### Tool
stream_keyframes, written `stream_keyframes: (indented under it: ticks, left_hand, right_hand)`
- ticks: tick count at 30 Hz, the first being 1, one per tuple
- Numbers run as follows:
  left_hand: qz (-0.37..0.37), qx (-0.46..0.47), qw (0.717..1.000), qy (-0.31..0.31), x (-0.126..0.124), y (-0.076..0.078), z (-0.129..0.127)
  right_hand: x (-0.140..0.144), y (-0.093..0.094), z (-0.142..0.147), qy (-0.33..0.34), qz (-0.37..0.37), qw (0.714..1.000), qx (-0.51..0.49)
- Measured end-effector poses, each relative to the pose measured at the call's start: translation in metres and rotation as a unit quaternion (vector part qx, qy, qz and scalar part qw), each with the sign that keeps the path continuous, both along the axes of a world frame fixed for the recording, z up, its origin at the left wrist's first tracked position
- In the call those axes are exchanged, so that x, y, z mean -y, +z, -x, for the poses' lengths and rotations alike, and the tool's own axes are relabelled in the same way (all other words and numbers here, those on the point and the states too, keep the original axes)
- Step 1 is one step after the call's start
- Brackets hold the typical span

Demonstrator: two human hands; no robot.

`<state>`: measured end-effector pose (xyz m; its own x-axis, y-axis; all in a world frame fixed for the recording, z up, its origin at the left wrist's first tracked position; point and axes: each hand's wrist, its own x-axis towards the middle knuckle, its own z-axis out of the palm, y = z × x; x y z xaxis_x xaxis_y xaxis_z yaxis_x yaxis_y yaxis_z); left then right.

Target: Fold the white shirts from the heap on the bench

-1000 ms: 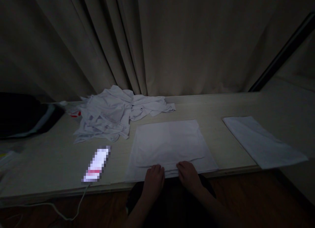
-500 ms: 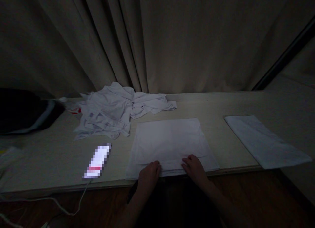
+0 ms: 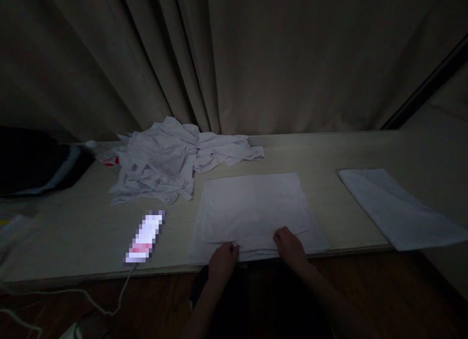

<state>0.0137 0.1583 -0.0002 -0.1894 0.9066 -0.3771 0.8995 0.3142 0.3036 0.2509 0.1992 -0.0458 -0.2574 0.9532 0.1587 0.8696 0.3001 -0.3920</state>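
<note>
Dim room, heavy beige curtain (image 3: 234, 61) hanging in folds across the whole bkgd, a dark frame edge cutting the upper right corner. Below it runs a long pale wooden tabletop (image 3: 73, 222), front edge toward the camera, dark reddish floor beneath.

Center front on the table: a white folded cloth (image 3: 252, 209), spread flat and roughly square, its near hem lying along the table's front edge. Back left, near the curtain's foot, a crumpled heap of white cloths (image 3: 164, 166), loose ends trailing toward the middle. Far right, well apart from the center piece, a second folded white cloth (image 3: 395, 209), set at an angle w/ its near corner overhanging the table edge. Far left, a dark bundle w/ a light stripe (image 3: 36, 168), too dim to identify.

Between the heap and the front edge, left of the center cloth, a lit phone (image 3: 145, 236) lies face up, screen blurred; a white cable (image 3: 109, 307) drops from its near end over the table edge.

Both hands of the person work the center cloth's near hem. Left hand (image 3: 223, 261) has fingers curled down, fingertips at the hem's left part; whether it pinches fabric can't be told in this light. Right hand (image 3: 290, 246) lies palm down on the cloth just to the right, fingers bent and pressing the fabric. A small stretch of hem shows between the hands.
</note>
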Motion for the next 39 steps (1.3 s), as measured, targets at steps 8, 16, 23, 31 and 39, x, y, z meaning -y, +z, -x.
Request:
stream_keyframes:
  ticks: [8, 16, 23, 31, 39]
  left_hand:
    - [-0.001, -0.025, 1.000, -0.018, 0.000, -0.003, 0.002]
    - [-0.091, -0.054, 0.980, -0.169, 0.002, 0.013, -0.024]
    - [-0.130, -0.070, 0.959, -0.241, -0.021, 0.015, -0.024]
    - [-0.137, -0.079, 0.950, -0.268, -0.028, 0.013, -0.024]
    - [-0.146, -0.070, 0.949, -0.270, -0.028, 0.007, -0.016]
  right_hand:
    - [-0.005, 0.000, 0.005, -0.024, 0.001, 0.997, 0.070]
    - [0.013, 0.012, 0.004, 0.012, -0.035, 0.999, 0.031]
    - [0.021, 0.020, 0.009, 0.090, -0.049, 0.995, 0.010]
    - [0.004, 0.023, 0.016, 0.089, 0.018, 0.996, 0.020]
    - [-0.007, 0.029, 0.024, 0.076, 0.051, 0.993, 0.073]
